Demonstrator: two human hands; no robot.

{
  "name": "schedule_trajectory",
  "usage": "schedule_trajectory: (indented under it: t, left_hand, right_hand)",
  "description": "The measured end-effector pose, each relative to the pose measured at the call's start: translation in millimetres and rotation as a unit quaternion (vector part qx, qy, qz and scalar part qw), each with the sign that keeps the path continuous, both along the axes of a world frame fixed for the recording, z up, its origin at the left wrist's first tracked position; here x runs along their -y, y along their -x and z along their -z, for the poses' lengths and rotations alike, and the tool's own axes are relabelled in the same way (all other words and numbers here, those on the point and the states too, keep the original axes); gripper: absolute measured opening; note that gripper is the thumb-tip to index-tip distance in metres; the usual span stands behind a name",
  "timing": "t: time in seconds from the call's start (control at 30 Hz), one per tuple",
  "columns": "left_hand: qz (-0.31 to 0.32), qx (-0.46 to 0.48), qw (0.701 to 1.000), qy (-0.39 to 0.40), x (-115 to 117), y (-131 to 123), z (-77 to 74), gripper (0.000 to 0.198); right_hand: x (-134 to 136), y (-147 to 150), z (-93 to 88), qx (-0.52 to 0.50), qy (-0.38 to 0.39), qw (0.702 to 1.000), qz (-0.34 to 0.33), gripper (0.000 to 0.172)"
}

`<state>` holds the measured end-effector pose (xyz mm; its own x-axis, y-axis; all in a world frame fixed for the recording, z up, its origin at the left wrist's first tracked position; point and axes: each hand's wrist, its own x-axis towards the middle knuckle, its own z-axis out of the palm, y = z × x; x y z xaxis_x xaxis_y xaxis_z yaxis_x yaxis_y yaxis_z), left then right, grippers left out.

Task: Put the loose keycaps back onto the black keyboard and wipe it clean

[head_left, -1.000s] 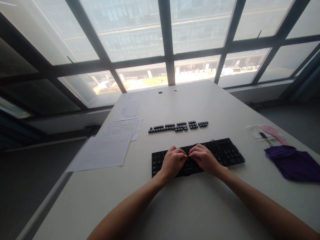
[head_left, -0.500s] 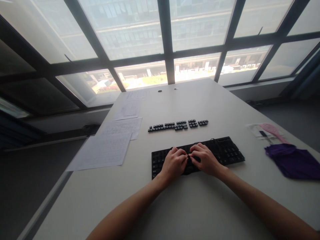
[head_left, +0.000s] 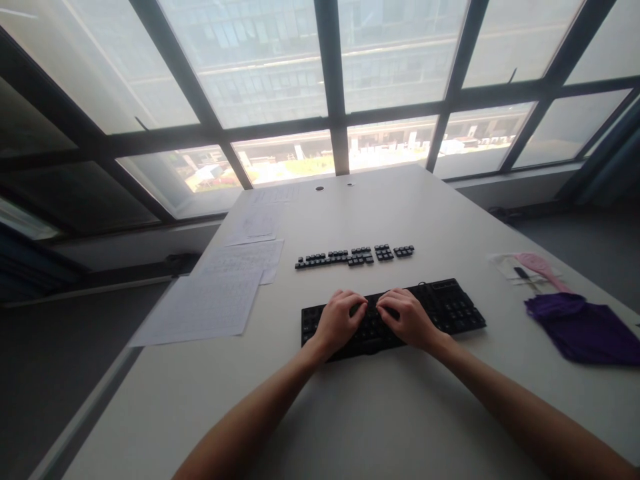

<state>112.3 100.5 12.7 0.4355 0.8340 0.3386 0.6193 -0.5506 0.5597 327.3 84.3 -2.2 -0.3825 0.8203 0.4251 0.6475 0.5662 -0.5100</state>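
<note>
A black keyboard [head_left: 450,307] lies across the desk in front of me, turned slightly. My left hand [head_left: 341,319] is over its left half, thumb and forefinger curled into a pinch. Close beside it, over the middle of the keys, my right hand [head_left: 406,316] is also in a pinch. A narrow gap separates the two sets of fingertips. Whatever they hold, if anything, is too small to make out. Behind the keyboard, loose black keycaps [head_left: 361,259] are set out in rows and small groups.
Printed papers [head_left: 200,307] overlap along the desk's left edge. On the right are a purple cloth [head_left: 585,330], a pink long-handled object [head_left: 540,265] and a small dark-ended tool [head_left: 523,273]. The white desk [head_left: 390,207] reaches back to large windows.
My fingertips, nearly meeting half a second ago, have drawn slightly apart, the left hand shifting a little left. The whole view has shifted slightly; the keycaps and keyboard keep their places.
</note>
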Motion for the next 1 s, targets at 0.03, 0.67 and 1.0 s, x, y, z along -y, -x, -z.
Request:
schedule_trajectory:
  t: [0.03,0.67,1.0]
  left_hand:
    - [-0.019,0.002,1.000,-0.009,-10.7,2.5,-1.2,0.012]
    - [-0.113,-0.154,0.981,-0.040,-126.8,0.0,17.9,0.017]
    - [-0.094,-0.119,0.988,-0.011,-118.7,-4.2,10.0,0.006]
  right_hand:
    - [-7.2,1.2,-1.5,-0.007,-0.002,1.000,0.013,0.015]
    - [-140.9,48.7,3.7,0.225,-0.028,0.971,0.074,0.021]
    - [-131.3,39.6,-0.6,0.211,-0.038,0.977,0.016,0.019]
